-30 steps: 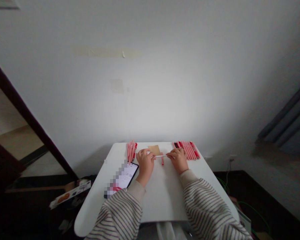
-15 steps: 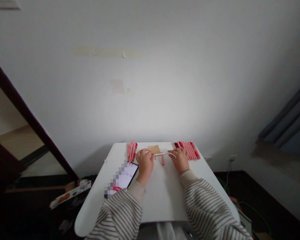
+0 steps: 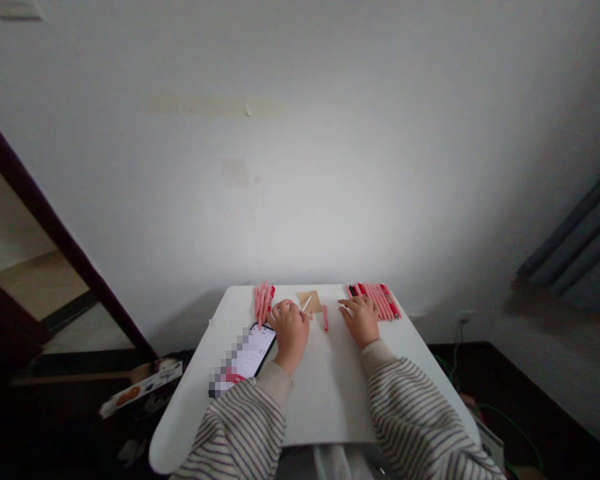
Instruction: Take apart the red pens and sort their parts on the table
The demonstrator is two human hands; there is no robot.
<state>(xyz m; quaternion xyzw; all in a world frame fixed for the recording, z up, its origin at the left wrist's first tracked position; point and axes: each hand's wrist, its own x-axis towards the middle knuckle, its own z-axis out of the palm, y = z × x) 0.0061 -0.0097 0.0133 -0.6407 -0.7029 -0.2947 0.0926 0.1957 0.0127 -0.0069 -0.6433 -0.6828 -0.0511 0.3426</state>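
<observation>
My left hand point(image 3: 290, 327) is closed on a thin white refill point(image 3: 306, 304) that points up and away over a small brown card point(image 3: 311, 301). My right hand point(image 3: 361, 317) lies on the white table point(image 3: 325, 387) with fingers stretched out, holding nothing, right beside a row of several pink and red pens point(image 3: 377, 299). A single pink pen part point(image 3: 325, 318) lies on the table between my hands. A second bunch of pink pens point(image 3: 263, 301) lies just left of my left hand.
A phone point(image 3: 245, 357) with a lit screen rests on the table by my left wrist. A wall stands right behind the table. On the dark floor at the left lies a printed box point(image 3: 140, 387); cables point(image 3: 460, 373) run at the right.
Earlier both hands held the white refill level between them. My right hand has let go and rests flat; my left hand has swung the refill up over the brown card.
</observation>
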